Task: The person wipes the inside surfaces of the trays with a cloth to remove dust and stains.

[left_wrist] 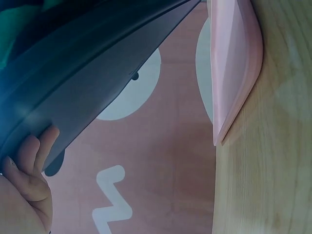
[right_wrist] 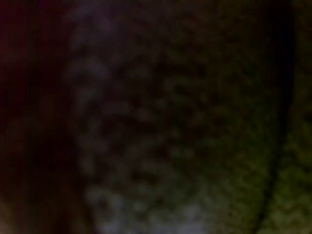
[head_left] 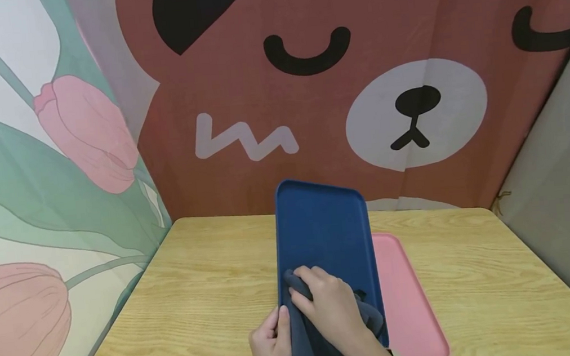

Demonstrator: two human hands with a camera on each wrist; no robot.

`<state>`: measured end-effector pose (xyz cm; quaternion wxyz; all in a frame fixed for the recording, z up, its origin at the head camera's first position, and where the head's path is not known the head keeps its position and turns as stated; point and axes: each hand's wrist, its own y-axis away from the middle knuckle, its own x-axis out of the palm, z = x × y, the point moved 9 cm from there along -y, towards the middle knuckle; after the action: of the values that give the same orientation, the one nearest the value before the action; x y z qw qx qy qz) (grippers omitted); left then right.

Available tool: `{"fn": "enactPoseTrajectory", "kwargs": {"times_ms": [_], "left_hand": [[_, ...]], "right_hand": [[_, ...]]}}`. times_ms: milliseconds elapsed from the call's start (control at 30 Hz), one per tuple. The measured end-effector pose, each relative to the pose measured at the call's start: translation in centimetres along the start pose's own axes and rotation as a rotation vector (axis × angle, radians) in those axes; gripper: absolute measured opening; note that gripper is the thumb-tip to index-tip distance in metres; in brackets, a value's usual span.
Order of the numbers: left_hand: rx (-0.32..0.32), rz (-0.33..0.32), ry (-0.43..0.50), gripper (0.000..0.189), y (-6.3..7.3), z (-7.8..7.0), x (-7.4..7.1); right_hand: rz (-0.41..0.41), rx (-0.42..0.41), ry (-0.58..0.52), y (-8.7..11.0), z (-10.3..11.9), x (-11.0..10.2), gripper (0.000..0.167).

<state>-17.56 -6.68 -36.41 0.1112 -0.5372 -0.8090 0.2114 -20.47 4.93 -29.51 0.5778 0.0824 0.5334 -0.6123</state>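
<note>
A blue tray (head_left: 322, 225) is lifted off the table, its inner face turned up toward the head camera. My left hand (head_left: 273, 343) grips its left edge, thumb on the inner side; the left wrist view shows that hand's fingers (left_wrist: 41, 151) against the tray's underside. In my right hand (head_left: 334, 304) is a bunched dark grey-blue cloth (head_left: 303, 329), pressed against the tray's inner face. Part of the cloth hangs down past the bottom of the head view. The right wrist view is too dark and blurred to make anything out.
A pink tray (head_left: 410, 308) lies on the wooden table (head_left: 213, 286), to the right of the blue tray and partly hidden by it. Behind the table hangs a brown curtain (head_left: 245, 187) with a bear face, and a flowered one (head_left: 91, 229) hangs on the left.
</note>
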Motion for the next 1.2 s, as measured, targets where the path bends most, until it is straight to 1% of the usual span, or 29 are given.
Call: {"fn": "enactPoseTrajectory", "kwargs": {"times_ms": [100,200,333,467,600,733,833,933,1200], "left_hand": [[-0.016,0.001,-0.002,0.018,0.0,0.2,0.0],[-0.001,-0.002,-0.004,0.018,0.0,0.1,0.0],[0.004,0.002,-0.003,0.018,-0.1,0.1,0.0],[-0.019,0.008,0.000,0.019,-0.1,0.2,0.0],[-0.037,0.022,0.032,0.019,0.0,0.2,0.1],[-0.023,0.016,0.028,0.020,0.0,0.0,0.1],[0.003,-0.009,0.005,0.019,-0.1,-0.3,-0.1],[0.017,-0.021,-0.004,0.019,-0.2,-0.5,-0.2],[0.051,-0.030,0.026,0.019,-0.3,-1.1,-0.5]], "right_hand": [[0.000,-0.023,-0.001,0.0,0.5,0.0,0.019],[-0.006,-0.034,0.002,0.0,0.7,-0.1,0.019],[-0.012,-0.029,0.002,0.0,0.6,-0.1,0.019],[-0.016,-0.026,0.010,0.0,0.4,-0.1,0.019],[-0.020,-0.014,0.017,0.1,0.0,-0.1,0.020],[-0.020,0.016,0.038,0.4,-0.7,-0.2,0.019],[-0.018,0.040,0.049,0.5,-1.3,-0.2,0.018],[-0.022,0.062,0.055,0.6,-1.9,-0.4,0.018],[-0.041,0.108,0.099,1.0,-3.8,-1.1,0.017]]}}
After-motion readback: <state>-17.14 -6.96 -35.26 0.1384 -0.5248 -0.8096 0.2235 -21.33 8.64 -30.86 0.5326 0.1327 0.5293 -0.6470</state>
